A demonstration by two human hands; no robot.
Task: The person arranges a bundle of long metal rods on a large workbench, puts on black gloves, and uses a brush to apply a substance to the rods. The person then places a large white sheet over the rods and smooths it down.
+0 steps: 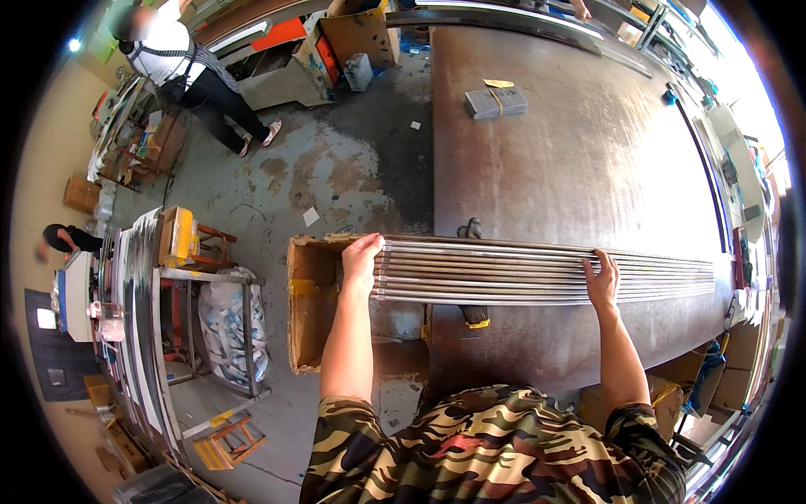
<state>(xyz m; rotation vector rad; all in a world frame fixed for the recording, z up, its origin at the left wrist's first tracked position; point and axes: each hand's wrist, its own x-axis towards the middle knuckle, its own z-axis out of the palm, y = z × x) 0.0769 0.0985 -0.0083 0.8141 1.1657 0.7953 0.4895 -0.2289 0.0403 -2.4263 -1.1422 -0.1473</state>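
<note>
The metal strips (504,273) lie side by side on the bench (546,185), left ends overhanging near the cardboard box (309,323). The left hand (361,259) bends its fingers at those ends, the right hand (602,284) spreads its own across the top; whether either grips cannot be told. Even, light pressure should keep them flush.

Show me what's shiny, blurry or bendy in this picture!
In the head view, white glare washes out the right part of the brown table; in the head view, the long metal pieces gleam; in the head view, a blurred patch covers the head of the standing person; and in the head view, straight edges bow near the dark rim.
</note>
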